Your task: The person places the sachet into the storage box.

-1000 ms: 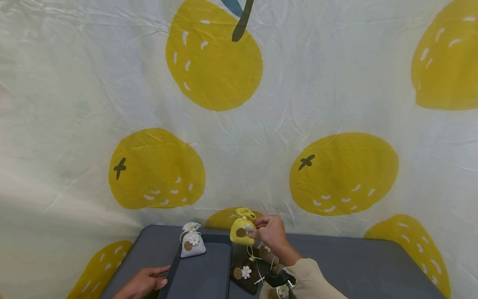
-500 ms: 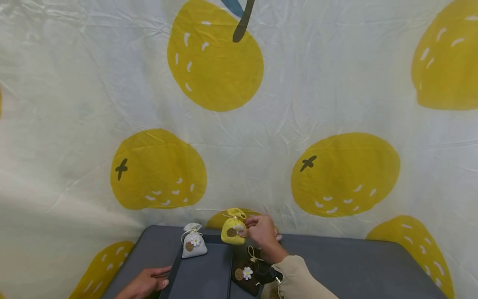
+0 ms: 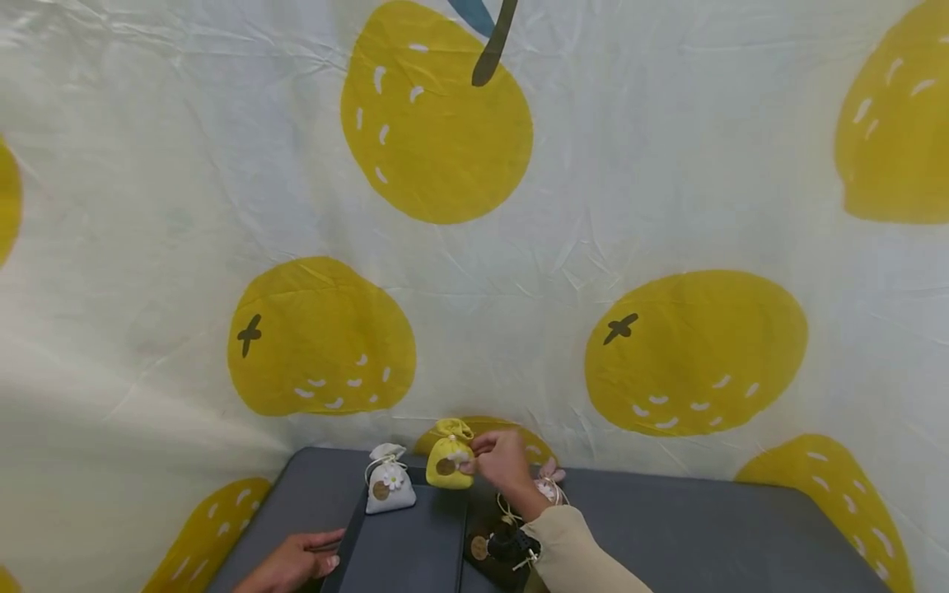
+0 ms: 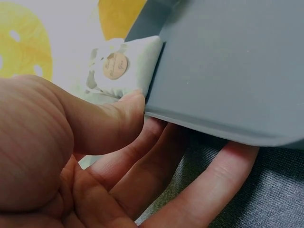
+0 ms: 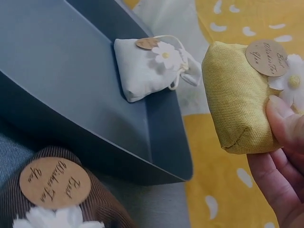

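My right hand (image 3: 506, 466) pinches a small yellow drawstring pouch (image 3: 443, 469) between thumb and fingers. The pouch is held in the air above the far right corner of a dark grey tray (image 3: 408, 543). A round "Best Wishes For You" tag (image 5: 267, 58) and a white cloth flower show on it in the right wrist view. Inside the tray's far left corner a white pouch (image 3: 390, 487) leans on the walls. My left hand (image 3: 291, 563) holds the tray's left side, thumb (image 4: 114, 118) at the rim and fingers underneath.
Right of the tray lies a dark brown pouch (image 5: 102, 202), partly under my right wrist in the head view. A pink pouch (image 3: 550, 484) shows behind that wrist. The grey table (image 3: 689, 527) runs back to a fruit-print curtain (image 3: 504, 346).
My right hand has carried the yellow pouch leftward, from beyond the tray's right edge to over its far right corner. My left hand stays on the tray.
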Tool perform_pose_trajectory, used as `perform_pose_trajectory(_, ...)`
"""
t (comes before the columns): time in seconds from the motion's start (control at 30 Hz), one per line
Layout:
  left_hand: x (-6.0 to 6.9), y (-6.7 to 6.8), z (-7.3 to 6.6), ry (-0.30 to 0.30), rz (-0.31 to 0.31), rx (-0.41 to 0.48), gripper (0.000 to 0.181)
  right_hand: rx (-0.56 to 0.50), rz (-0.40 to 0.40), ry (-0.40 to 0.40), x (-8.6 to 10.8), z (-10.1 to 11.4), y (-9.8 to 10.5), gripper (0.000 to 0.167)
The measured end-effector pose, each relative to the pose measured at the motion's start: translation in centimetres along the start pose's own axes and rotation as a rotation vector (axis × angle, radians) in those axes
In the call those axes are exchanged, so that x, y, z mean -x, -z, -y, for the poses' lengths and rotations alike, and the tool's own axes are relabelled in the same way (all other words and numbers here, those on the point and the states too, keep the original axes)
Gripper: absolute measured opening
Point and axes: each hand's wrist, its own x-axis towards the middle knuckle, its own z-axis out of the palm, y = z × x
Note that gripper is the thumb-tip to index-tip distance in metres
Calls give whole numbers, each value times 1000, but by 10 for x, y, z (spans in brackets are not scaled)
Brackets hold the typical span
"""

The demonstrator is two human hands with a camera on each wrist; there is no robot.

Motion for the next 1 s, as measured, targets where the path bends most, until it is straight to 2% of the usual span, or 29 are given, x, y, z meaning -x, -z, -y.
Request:
perform_pose_trajectory(0.1,-14,7,15,2,5,10,64,0,5,12,-2,-2,-6,24)
perform_pose_trajectory(0.2,-19,9,19,14,17,26,69,13,4,22,-3,-5,-11,23)
perform_pose_trajectory(0.47,-17,8,16,9,18,17,68,17,31,-3,-3,-6,-19,22)
perform_pose_trajectory(0.7,-19,6,17,56,-23,-20,67,44,49,9,0,-11,-25,23)
perform_pose_trajectory(0.9,-22,11,21,32,11,12,70,69,53,10,-2,-15,-32,24)
perform_pose_trajectory(1.0,-23,11,21,41,7,13,70,75,49,23,-3,-16,-36,21)
